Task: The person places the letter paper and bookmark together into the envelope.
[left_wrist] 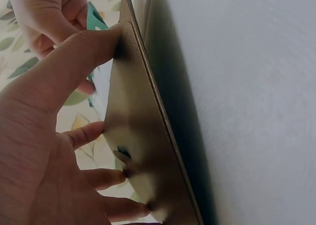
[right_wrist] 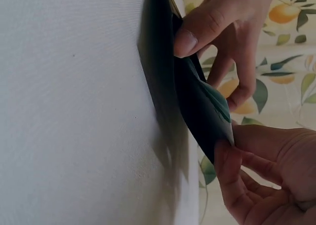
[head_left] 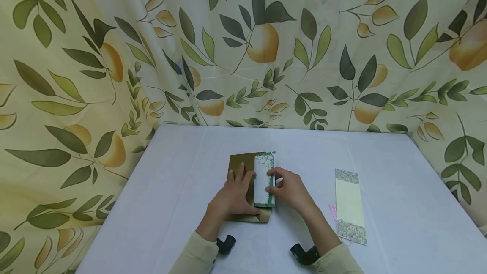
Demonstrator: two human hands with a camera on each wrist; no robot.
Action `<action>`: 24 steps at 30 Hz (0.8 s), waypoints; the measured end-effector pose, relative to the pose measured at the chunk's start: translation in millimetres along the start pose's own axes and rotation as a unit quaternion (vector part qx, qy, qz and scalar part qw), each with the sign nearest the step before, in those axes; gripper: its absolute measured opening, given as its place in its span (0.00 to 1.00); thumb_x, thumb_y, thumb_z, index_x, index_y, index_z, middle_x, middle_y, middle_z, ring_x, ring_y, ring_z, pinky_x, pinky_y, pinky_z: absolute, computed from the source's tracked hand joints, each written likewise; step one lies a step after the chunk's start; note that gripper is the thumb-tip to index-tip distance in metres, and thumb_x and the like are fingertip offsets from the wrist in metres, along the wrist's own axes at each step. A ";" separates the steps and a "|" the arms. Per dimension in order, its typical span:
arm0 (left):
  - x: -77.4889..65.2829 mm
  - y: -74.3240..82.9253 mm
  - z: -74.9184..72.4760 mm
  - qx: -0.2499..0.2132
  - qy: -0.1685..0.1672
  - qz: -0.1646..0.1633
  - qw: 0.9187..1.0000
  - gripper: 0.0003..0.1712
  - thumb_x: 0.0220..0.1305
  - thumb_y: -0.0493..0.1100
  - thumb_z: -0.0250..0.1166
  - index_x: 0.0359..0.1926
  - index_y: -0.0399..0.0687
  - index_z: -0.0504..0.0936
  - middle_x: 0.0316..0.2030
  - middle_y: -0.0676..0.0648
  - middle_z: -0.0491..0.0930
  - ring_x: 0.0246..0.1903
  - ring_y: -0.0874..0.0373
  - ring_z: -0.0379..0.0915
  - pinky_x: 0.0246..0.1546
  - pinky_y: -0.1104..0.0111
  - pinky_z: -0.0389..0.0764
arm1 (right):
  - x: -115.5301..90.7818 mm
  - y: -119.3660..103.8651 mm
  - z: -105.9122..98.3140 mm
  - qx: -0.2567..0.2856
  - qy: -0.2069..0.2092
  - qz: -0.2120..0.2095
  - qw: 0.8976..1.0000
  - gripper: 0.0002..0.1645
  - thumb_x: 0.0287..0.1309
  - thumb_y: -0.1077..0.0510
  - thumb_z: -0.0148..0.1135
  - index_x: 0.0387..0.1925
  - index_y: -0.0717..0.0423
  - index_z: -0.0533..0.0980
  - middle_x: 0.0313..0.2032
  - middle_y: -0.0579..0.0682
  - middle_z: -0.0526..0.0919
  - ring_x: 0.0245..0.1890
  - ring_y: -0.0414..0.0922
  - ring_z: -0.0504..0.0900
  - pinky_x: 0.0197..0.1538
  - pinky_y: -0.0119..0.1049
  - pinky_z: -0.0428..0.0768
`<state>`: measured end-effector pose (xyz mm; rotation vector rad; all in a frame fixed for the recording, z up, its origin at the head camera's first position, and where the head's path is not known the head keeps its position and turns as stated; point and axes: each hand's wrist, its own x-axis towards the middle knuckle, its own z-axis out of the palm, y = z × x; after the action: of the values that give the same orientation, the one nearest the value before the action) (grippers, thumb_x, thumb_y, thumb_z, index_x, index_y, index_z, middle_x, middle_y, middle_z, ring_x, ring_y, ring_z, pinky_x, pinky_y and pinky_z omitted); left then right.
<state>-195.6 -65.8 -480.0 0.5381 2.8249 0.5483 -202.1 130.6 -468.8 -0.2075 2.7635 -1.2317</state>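
Observation:
A flat brown, gold-toned cover lies on the white table, with a narrow white card bordered in green flowers over its right part. My left hand rests spread on the cover; its thumb presses near the bottom edge, and the fingertips touch the surface further up. With thumb and fingers, my right hand pinches the card's right edge. In the right wrist view that edge bends up off the table between the fingers of the right hand, its underside dark. The left thumb lies on the cover's edge in the left wrist view.
To the right lies a pale yellow bookmark with patterned ends and a pink tassel at its left side. Black wrist-worn devices show near both sleeves. A leaf-and-fruit print curtain hangs behind the table.

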 end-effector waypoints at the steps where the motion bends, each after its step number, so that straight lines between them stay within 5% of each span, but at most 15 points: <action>1: 0.2 0.4 0.6 0.001 0.000 0.000 1.000 0.60 0.36 0.70 0.73 0.68 0.61 0.55 0.73 0.41 0.39 0.67 0.30 0.37 0.54 0.41 0.63 | 0.1 -0.4 0.3 -0.002 0.001 0.002 1.000 0.25 0.46 0.60 0.73 0.49 0.51 0.76 0.38 0.48 0.78 0.32 0.42 0.80 0.31 0.38 0.78; 14: -1.8 4.2 0.7 -0.005 0.011 0.009 1.000 0.59 0.37 0.68 0.74 0.68 0.61 0.55 0.73 0.40 0.39 0.67 0.29 0.38 0.54 0.39 0.63 | 1.4 -0.4 18.3 0.006 0.023 -0.039 0.999 0.31 0.42 0.63 0.75 0.51 0.60 0.73 0.44 0.53 0.74 0.30 0.40 0.78 0.31 0.32 0.78; 24: -0.1 3.6 3.1 0.003 0.011 0.018 1.000 0.59 0.37 0.68 0.74 0.69 0.61 0.53 0.73 0.39 0.39 0.66 0.28 0.39 0.54 0.40 0.64 | -3.4 -0.7 24.7 -0.009 0.009 -0.032 0.999 0.23 0.47 0.62 0.72 0.47 0.56 0.75 0.24 0.44 0.78 0.24 0.41 0.75 0.27 0.36 0.75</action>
<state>-193.5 -61.7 -481.3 0.5900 2.8431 0.5562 -194.8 112.6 -484.6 -0.2911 2.8045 -1.2286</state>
